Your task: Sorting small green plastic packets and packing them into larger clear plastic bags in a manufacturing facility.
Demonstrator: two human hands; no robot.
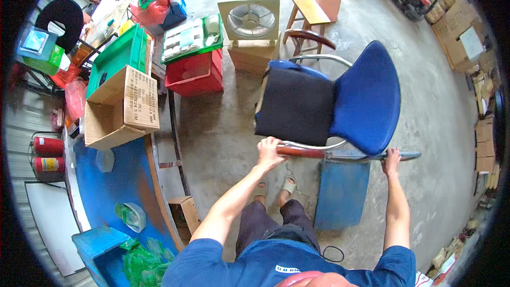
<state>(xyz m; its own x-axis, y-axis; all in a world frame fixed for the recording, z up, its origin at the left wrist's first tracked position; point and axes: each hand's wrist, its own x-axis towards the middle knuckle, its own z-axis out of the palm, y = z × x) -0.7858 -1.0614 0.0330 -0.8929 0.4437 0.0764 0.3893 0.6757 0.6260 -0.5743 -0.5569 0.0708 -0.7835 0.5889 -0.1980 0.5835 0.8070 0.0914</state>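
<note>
In front of me stands a chair (374, 98) with a curved blue backrest and a black seat cushion (296, 107). My left hand (270, 152) is closed round the front end of its near brown armrest (302, 152). Farther back along the same side, by the foot of the backrest, my right hand (391, 161) grips the metal tube (408, 155) of the chair's frame. The far brown armrest (311, 37) lies beyond the seat. Most of the legs are hidden from above.
A blue flat panel (342, 194) lies below the near armrest. Beyond the seat are a box fan (251, 20) and a wooden stool (312, 10). To the left, a red crate (195, 74) and an open cardboard box (127, 103) stand by a blue-topped workbench (114, 180).
</note>
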